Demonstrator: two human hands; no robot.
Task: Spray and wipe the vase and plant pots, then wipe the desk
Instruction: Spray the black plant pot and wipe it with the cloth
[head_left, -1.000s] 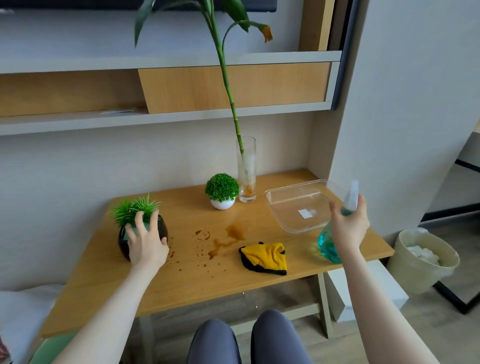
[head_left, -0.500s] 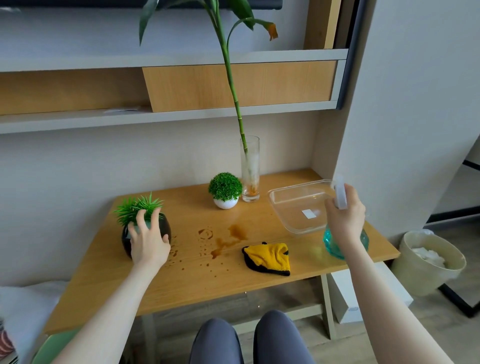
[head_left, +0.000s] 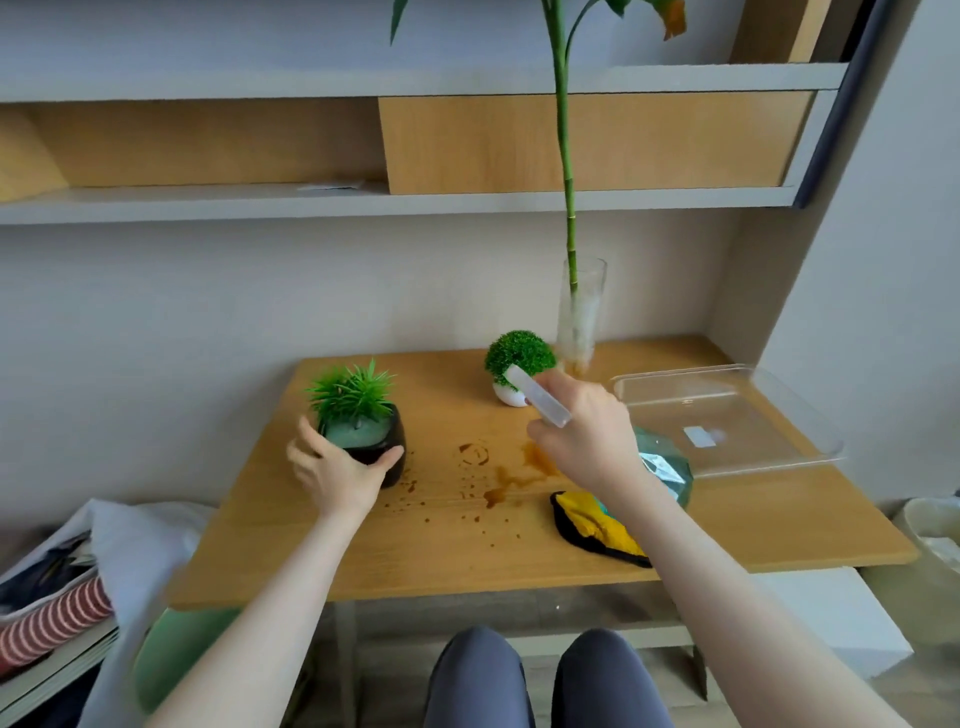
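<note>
- head view: your left hand (head_left: 340, 475) curls round the dark pot (head_left: 375, 448) near the counter's left rear, thumb on its right side, fingers on its left; the pot holds a spiky green plant (head_left: 351, 395) set in a grey-green filling.
- your right hand (head_left: 587, 436) grips the teal spray bottle (head_left: 667, 470) above the middle of the counter (head_left: 415, 551), its pale nozzle (head_left: 537, 396) pointing up and left.
- a small white pot (head_left: 509, 396) with a round green bush (head_left: 519, 356) stands at the back, partly behind the nozzle.
- just right of it the tall glass vase (head_left: 582, 317) holds one long green stalk (head_left: 566, 156), with cloudy glass low down.
- a clear plastic tray (head_left: 727, 421) with a small white label inside lies at the right rear.
- a yellow cloth (head_left: 597, 525) edged in black lies near the front, under your right forearm.
- brown stains (head_left: 504, 478) and droplets mark the wood between the pot and the cloth.
- shelves (head_left: 363, 202) run along the wall above; a pale bin (head_left: 935, 540) stands on the floor at right.
</note>
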